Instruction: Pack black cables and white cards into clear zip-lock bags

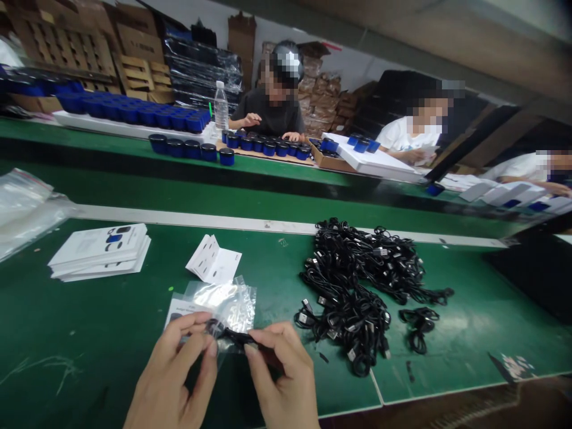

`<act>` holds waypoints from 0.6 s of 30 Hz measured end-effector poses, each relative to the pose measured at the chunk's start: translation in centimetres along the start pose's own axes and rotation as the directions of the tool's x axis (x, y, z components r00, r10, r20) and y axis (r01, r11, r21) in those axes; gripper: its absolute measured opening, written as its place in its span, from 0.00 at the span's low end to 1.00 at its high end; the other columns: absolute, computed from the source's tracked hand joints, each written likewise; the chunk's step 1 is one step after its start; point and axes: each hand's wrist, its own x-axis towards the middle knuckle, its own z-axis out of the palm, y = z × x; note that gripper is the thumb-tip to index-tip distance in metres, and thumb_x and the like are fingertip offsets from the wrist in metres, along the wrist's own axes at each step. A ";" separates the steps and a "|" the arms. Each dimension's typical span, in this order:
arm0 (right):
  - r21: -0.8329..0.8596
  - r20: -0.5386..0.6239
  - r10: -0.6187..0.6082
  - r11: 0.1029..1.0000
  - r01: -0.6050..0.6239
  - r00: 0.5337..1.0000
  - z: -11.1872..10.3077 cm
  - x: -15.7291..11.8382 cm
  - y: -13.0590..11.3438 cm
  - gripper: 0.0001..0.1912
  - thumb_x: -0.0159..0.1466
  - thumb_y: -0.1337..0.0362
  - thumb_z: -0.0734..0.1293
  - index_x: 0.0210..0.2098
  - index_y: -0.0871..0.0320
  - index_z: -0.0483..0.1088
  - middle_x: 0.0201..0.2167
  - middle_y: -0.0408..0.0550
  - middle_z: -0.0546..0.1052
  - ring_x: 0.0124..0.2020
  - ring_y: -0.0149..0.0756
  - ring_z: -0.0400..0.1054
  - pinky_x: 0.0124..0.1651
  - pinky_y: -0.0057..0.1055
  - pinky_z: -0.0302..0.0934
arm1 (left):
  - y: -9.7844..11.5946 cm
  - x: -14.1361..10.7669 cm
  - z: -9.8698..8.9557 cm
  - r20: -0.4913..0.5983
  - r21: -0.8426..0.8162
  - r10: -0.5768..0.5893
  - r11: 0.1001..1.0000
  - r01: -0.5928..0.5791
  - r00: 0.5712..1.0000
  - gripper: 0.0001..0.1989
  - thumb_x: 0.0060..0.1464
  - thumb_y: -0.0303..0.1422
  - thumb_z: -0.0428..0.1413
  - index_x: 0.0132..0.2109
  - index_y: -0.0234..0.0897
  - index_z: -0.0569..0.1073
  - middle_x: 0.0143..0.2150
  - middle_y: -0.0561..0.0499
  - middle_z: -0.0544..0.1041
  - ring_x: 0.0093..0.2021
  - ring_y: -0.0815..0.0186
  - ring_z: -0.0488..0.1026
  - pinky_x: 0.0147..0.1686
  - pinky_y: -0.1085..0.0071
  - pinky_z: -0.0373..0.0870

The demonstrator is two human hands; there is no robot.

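Observation:
Between my hands is a bundled black USB cable (236,336), its left end at the mouth of a clear plastic bag (217,328). My left hand (179,369) pinches the bag, thumb and fingers closed around its edge. From the other side my right hand (283,369) grips the cable between thumb and fingertips. How far the cable lies inside the bag I cannot tell. Just beyond my fingers lie more clear bags (236,301) and a printed sheet (176,307), partly covered. A folded leaflet (217,262) stands half open behind them.
A heap of black cables (353,286) lies right of my hands, with a separate bundle (419,328) beside it. Stacked leaflets (100,253) and plastic bags (27,205) lie left. Across the bench, people work near blue jars (268,147), a bottle (220,107) and a white box (379,161).

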 end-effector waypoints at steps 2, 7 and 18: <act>0.076 -0.058 0.081 0.994 -0.076 0.995 1.2 -0.6 0.2 0.10 0.60 0.73 0.64 0.37 0.54 0.72 0.31 0.42 0.68 0.28 0.27 0.69 0.28 0.18 0.64 | 0.3 -0.4 -0.3 -0.031 0.031 0.070 0.997 -0.069 0.997 0.06 0.58 0.34 0.49 0.38 0.43 0.70 0.49 0.47 0.66 0.46 0.60 0.71 0.41 0.65 0.71; 0.077 -0.066 0.032 0.997 -0.027 0.997 2.7 -0.9 0.1 0.07 0.55 0.74 0.68 0.31 0.56 0.71 0.26 0.40 0.70 0.22 0.25 0.66 0.25 0.19 0.61 | 1.6 -0.7 -0.8 -0.078 -0.037 -0.025 0.999 0.023 0.997 0.07 0.60 0.36 0.47 0.37 0.43 0.68 0.53 0.47 0.63 0.49 0.56 0.66 0.42 0.58 0.65; -0.270 0.196 -0.237 0.920 0.285 0.951 1.8 -0.4 -1.4 0.11 0.62 0.71 0.61 0.38 0.55 0.74 0.44 0.54 0.72 0.43 0.43 0.67 0.40 0.37 0.65 | 2.8 -0.8 -1.1 -0.122 -0.126 -0.022 0.992 0.006 0.992 0.06 0.57 0.31 0.47 0.35 0.45 0.67 0.55 0.51 0.62 0.61 0.55 0.57 0.53 0.56 0.56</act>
